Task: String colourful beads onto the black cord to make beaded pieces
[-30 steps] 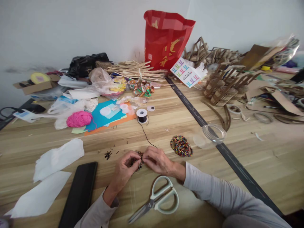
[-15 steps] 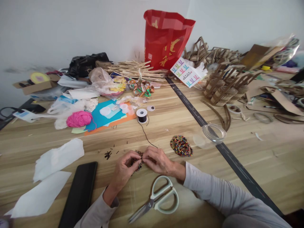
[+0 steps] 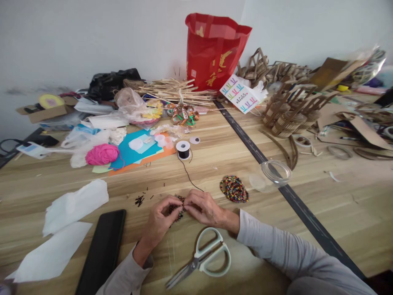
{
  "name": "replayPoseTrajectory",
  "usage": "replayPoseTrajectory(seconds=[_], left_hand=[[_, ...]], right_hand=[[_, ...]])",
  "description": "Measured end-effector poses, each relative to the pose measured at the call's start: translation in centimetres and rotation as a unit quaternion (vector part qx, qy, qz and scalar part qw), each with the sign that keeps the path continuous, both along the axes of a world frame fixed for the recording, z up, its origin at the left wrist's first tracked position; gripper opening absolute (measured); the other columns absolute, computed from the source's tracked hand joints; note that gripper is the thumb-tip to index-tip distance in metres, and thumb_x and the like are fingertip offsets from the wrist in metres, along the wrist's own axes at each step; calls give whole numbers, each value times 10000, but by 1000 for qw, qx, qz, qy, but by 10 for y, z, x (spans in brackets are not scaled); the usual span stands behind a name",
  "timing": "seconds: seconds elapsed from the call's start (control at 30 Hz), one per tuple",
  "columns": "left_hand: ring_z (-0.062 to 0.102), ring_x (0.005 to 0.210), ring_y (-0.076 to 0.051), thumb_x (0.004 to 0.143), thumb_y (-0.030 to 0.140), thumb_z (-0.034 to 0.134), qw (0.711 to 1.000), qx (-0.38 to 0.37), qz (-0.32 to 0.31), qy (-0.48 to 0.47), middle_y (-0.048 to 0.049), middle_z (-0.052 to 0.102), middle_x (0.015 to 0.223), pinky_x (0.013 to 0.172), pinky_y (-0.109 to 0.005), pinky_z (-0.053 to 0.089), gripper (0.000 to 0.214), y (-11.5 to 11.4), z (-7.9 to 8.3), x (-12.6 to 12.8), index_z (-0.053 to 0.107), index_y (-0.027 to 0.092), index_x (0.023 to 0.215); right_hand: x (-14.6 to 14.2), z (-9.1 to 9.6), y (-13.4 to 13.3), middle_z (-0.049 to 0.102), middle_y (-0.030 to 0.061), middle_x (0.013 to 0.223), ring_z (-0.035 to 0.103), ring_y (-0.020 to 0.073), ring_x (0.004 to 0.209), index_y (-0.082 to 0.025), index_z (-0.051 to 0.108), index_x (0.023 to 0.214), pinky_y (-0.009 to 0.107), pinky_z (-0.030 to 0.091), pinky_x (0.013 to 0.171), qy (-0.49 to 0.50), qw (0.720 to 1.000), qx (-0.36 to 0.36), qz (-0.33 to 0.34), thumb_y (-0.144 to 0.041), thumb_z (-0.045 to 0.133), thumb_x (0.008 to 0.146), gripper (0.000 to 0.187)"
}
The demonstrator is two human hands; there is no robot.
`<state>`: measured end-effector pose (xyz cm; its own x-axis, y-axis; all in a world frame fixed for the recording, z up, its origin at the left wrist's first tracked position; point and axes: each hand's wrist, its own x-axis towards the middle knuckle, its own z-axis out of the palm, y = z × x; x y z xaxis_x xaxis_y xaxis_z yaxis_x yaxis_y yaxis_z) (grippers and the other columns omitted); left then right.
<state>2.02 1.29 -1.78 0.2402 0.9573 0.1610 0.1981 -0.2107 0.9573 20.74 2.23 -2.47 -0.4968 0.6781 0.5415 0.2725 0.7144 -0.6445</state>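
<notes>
My left hand (image 3: 162, 216) pinches at a dark beaded string (image 3: 176, 219), its thumb and forefinger closed. Right against it, my right hand (image 3: 203, 208) is closed in a pinch on the black cord, fingertips meeting those of the left. The black cord (image 3: 188, 175) runs from a white spool (image 3: 183, 150) down to my right hand. Fingers hide the spot where cord and beads meet. Open-bladed scissors (image 3: 204, 259) with pale handles lie just below my hands. A coil of multicoloured beads (image 3: 234, 189) rests to the right of my right hand.
Short black bits (image 3: 139, 200) are scattered left of my hands, near a black phone (image 3: 102, 250) and white paper sheets (image 3: 76, 205). Pink yarn (image 3: 102, 154), a clear tubing coil (image 3: 276, 172), small woven baskets (image 3: 288, 123) and a red bag (image 3: 216, 53) stand farther back.
</notes>
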Motion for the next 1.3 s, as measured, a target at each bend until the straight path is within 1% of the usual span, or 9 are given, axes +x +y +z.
replayPoseTrajectory(seconds=[0.1, 0.27, 0.47, 0.7, 0.87, 0.97, 1.3], left_hand=[[626, 735, -167, 745, 138, 655, 1000, 3, 3, -10, -52, 671, 773, 662, -241, 500, 38, 1, -2, 0, 680, 166, 745], [636, 768, -175, 749, 127, 651, 1000, 6, 0, -20, -57, 677, 786, 704, -255, 503, 54, 1, -4, 0, 689, 164, 760], [635, 769, -167, 761, 121, 645, 1000, 5, -4, -3, -53, 679, 792, 707, -246, 494, 65, 0, -2, -1, 689, 167, 771], [631, 769, -160, 764, 111, 640, 1000, 7, -14, -10, -45, 670, 797, 707, -237, 491, 75, 1, -5, -1, 685, 168, 782], [627, 772, -156, 768, 113, 635, 1000, 10, -11, -1, -41, 673, 794, 710, -231, 488, 74, 1, -4, -2, 685, 168, 776], [624, 769, -152, 769, 113, 634, 1000, 12, -11, 0, -37, 673, 790, 709, -226, 487, 77, 1, -4, -1, 686, 170, 773], [632, 766, -156, 759, 132, 659, 1000, -10, -7, -9, -40, 677, 797, 703, -226, 489, 54, 0, -5, -2, 692, 168, 781]], right_hand=[[0, 0, 0, 595, 65, 793, 562, 156, 728, -171, 530, 867, 255, 478, 650, 2, 1000, -2, 2, -162, 471, 913, 75], [0, 0, 0, 596, 64, 798, 561, 153, 733, -167, 538, 876, 254, 478, 655, 6, 1000, -1, 5, -162, 472, 913, 75], [0, 0, 0, 595, 65, 794, 558, 156, 731, -165, 540, 870, 253, 474, 656, 14, 1000, 1, 3, -149, 482, 901, 68], [-1, -1, 0, 598, 64, 792, 559, 152, 727, -163, 542, 870, 252, 472, 653, 13, 1000, -3, 4, -146, 482, 901, 69], [0, 0, 0, 595, 63, 787, 554, 148, 715, -163, 543, 863, 245, 470, 637, 15, 1000, 0, -1, -153, 477, 903, 78], [-1, 0, 0, 596, 61, 790, 558, 150, 727, -167, 541, 860, 250, 473, 653, 14, 1000, -4, -1, -148, 479, 901, 76], [0, -2, 0, 586, 63, 794, 549, 154, 723, -167, 534, 865, 254, 469, 656, 18, 1000, -4, -6, -171, 485, 909, 67]])
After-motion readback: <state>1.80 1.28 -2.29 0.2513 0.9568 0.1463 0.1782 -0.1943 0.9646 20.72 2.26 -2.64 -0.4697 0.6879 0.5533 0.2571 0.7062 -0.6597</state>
